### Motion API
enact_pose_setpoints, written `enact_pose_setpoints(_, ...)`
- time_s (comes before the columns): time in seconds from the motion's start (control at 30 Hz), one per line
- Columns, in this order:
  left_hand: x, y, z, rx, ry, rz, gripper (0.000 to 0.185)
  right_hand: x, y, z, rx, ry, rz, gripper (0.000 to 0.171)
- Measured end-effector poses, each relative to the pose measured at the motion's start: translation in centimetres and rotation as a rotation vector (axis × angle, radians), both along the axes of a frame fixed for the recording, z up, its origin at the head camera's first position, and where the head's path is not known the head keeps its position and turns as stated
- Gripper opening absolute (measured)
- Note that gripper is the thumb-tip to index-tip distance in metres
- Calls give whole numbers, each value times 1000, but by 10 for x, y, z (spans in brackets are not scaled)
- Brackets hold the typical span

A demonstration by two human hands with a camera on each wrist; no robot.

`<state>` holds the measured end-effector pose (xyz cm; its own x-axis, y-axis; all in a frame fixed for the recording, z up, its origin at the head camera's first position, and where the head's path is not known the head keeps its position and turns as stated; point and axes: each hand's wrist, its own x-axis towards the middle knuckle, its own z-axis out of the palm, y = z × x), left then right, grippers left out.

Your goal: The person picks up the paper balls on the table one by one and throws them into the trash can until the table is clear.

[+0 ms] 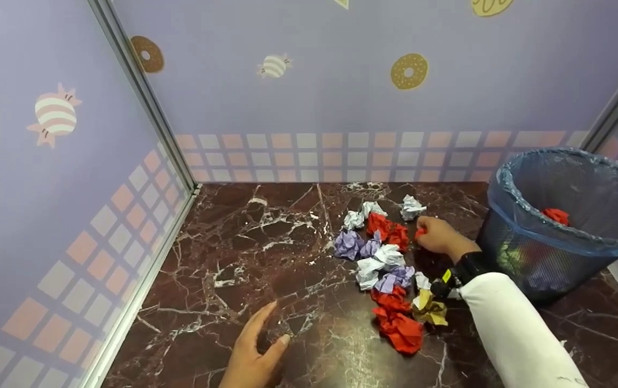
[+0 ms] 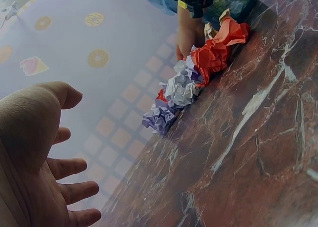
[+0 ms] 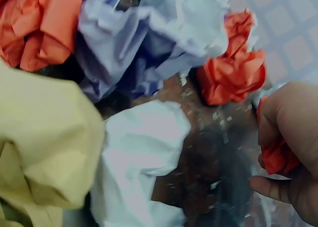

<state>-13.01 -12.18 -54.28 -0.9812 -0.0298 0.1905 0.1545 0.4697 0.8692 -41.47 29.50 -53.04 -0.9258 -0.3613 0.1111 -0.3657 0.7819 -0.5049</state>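
My right hand (image 1: 440, 236) reaches in from the right and grips a crumpled red paper ball (image 3: 279, 156), mostly covered by the fingers. Left of it lies a heap of crumpled paper: more red paper (image 1: 401, 330), purple paper (image 1: 348, 244), white paper (image 1: 369, 271) and yellow paper (image 1: 429, 309). One white ball (image 1: 412, 208) sits apart, just beyond the right hand. Low in the head view, my left hand (image 1: 255, 350) is held over the table with fingers spread, holding nothing. The left wrist view shows its palm and fingers (image 2: 79, 191) apart from the heap.
A blue mesh bin (image 1: 524, 264) with a plastic liner stands at the right, crumpled paper inside, including a red piece (image 1: 556, 216). Purple patterned panels (image 1: 309, 108) wall in the dark red marbled tabletop (image 1: 244, 242) at the back and sides.
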Motion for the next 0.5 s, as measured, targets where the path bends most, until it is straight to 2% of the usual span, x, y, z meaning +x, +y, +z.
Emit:
enact_pose_setpoints(0.13, 0, 2, 1, 10, -35, -26, 64, 0, -5, 24, 29, 37, 43, 11)
enact_pose_setpoints(0.23, -1, 4, 2, 5, -47, -28, 64, 1, -13, 48, 88, 29, 69, 11)
enact_pose_setpoints(0.5, -7, 15, 13, -58, -40, -31, 65, 12, -38, 126, 159, 32, 136, 8)
